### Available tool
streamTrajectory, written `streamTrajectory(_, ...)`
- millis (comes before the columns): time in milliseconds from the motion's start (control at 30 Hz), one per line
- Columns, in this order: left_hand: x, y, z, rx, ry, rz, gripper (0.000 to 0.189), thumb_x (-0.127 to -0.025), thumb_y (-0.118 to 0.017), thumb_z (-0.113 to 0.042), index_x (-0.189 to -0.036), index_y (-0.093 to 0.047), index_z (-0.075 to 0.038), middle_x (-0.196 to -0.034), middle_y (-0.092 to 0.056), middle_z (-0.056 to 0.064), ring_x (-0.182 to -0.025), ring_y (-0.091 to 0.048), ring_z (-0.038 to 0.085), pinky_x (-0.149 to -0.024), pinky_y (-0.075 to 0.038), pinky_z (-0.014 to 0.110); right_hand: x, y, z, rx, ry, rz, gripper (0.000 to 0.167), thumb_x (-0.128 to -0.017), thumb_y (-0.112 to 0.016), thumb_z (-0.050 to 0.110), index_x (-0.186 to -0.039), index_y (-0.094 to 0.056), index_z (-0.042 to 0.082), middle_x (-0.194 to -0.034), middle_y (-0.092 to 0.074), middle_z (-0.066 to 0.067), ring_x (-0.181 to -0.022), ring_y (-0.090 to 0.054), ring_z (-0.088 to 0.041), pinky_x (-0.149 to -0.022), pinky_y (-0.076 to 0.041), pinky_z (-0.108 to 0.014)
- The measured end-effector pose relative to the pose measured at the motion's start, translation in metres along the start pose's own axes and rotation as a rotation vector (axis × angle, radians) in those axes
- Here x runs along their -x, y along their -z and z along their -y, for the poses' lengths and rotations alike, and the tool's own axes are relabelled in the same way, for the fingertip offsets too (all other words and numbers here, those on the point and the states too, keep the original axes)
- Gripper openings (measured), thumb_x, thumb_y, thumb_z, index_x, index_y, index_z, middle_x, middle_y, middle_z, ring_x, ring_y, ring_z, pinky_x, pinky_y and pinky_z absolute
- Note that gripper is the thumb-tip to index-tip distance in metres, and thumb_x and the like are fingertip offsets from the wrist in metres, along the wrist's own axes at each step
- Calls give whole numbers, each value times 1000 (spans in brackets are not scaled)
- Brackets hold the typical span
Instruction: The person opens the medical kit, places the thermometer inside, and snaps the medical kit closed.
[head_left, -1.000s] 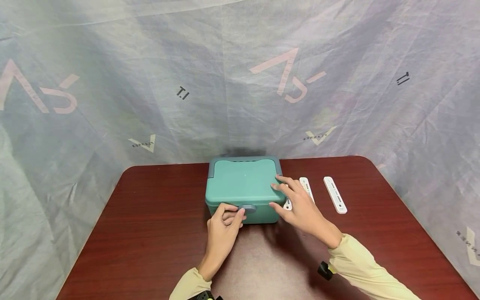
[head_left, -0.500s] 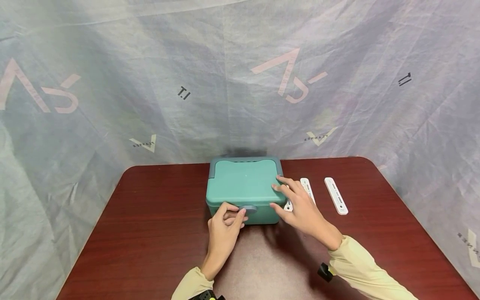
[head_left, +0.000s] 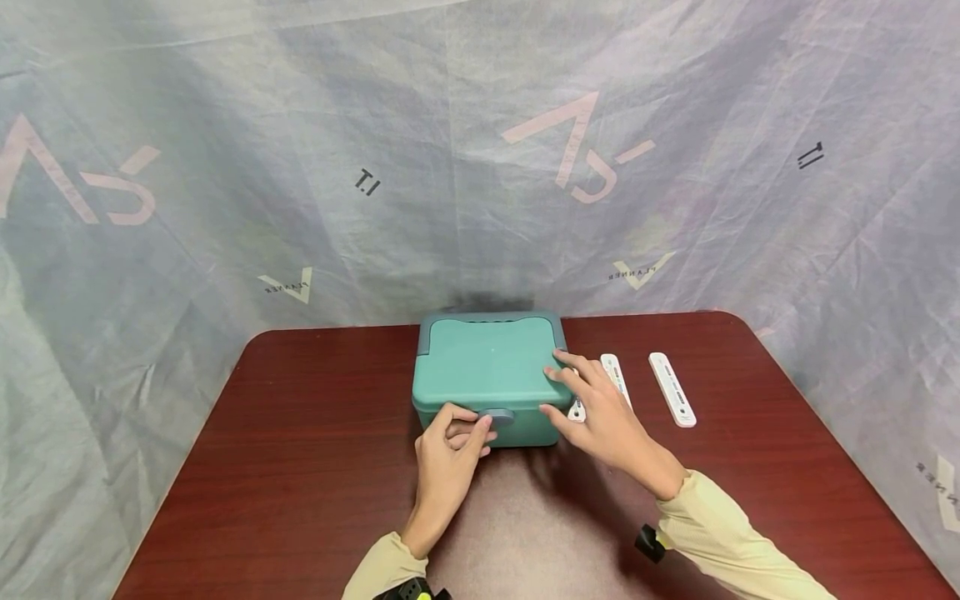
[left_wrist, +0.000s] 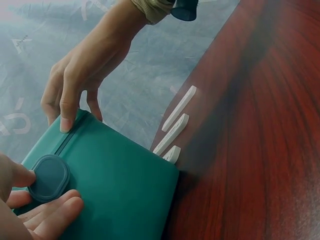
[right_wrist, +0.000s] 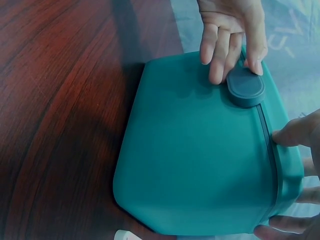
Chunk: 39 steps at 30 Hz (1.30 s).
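A teal lidded box [head_left: 483, 367] stands at the back middle of the table, its lid down and a grey-blue handle folded around the top. On its front is an oval grey-blue latch [head_left: 498, 417]. My left hand [head_left: 441, 471] pinches the latch's left end; in the left wrist view the thumb touches one side of the latch [left_wrist: 49, 178] and fingers lie at the other. With spread fingers, my right hand [head_left: 603, 421] rests on the lid's right side, thumb at the front rim. The right wrist view shows this thumb against the rim below the latch [right_wrist: 246, 87].
Right of the box lie white flat strips with printed marks: one at far right [head_left: 672, 390], another [head_left: 613, 375] partly behind my right hand, and a third [head_left: 577, 410] beside the box. The dark red table [head_left: 315, 433] meets a grey cloth backdrop [head_left: 405, 233].
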<state>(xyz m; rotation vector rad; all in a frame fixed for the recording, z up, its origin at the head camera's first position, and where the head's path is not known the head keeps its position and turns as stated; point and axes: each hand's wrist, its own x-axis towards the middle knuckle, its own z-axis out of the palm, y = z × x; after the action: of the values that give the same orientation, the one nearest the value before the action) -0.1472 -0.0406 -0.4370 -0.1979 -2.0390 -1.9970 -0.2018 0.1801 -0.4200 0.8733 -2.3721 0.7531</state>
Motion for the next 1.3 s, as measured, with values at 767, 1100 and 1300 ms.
streamTrajectory(767,4,3,15,2,-33,20,18,-90,-66,-21,-103,-60,-9,-80,-68,13,-67,-69,25,-55,-56,31,2,0,2,3,3,1,45,-80,-75,25,-118,-63,5,-134,-49,-15,-102,-49,-24,-75,-44,-39)
streamTrajectory(1100,5,5,14,-15,-16,41,19,-92,-64,-22,-105,-60,-10,-81,-68,15,-69,-69,26,-56,-56,31,1,-1,1,21,8,-4,44,-80,-76,25,-118,-63,5,-134,-49,-15,-102,-50,-25,-75,-45,-40)
streamTrajectory(1300,7,5,12,-9,-22,52,18,-93,-62,-24,-103,-59,-9,-80,-67,14,-70,-69,21,-56,-56,32,2,0,2,29,8,-4,44,-80,-76,25,-117,-64,5,-133,-50,-16,-102,-50,-26,-77,-46,-42)
